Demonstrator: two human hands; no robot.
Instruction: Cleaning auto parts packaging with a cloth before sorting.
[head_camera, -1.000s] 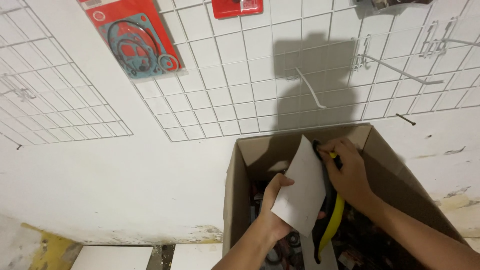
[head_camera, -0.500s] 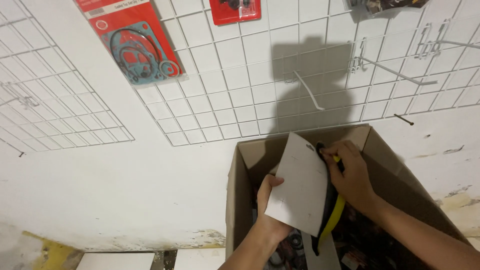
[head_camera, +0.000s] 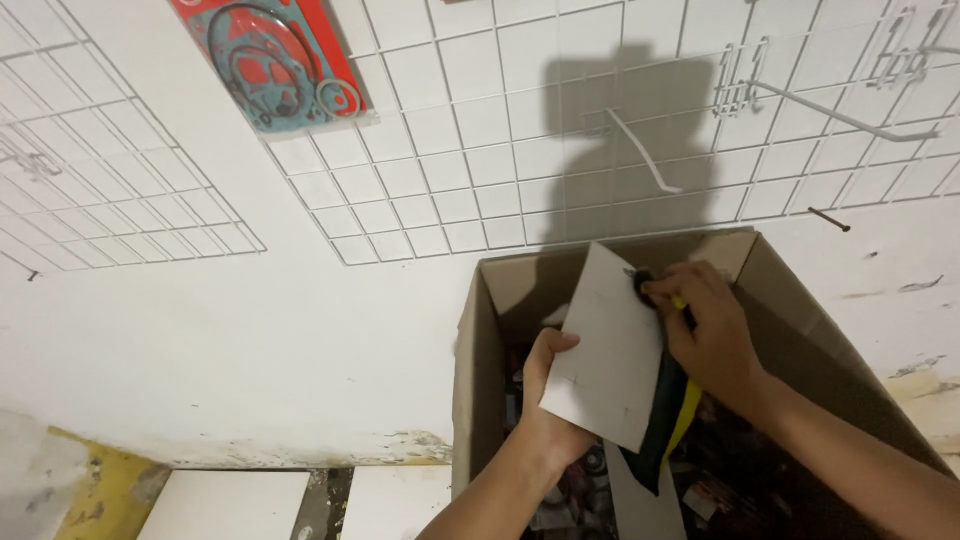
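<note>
Item 1: carded pack (head_camera: 615, 350), white backing card facing me, black and yellow goods behind it. Location: held upright over the open cardboard box (head_camera: 480, 340), just in front of the wire grid panel (head_camera: 480, 190) on the wall.

Item 2: my left hand (head_camera: 548, 400). Grip clamped on the card's lower left edge, thumb on the face, fingers behind.

Item 3: my right hand (head_camera: 705, 335). Grip pinched on the card's top right corner, over the black part.

Handling note: I judge the card bends easily, so I keep both grips at the edges and the card flat. The empty peg hook (head_camera: 640, 150) on the grid stands above and well apart.

Item 4: red gasket pack (head_camera: 275, 60), hanging on the grid at upper left.

Not determinable: what the black and yellow goods are, since the card covers most of them; whether the card has a hanging hole, as my right fingers hide that corner; the box contents, dark and jumbled; the box's near side, cut off at the picture's bottom edge.
</note>
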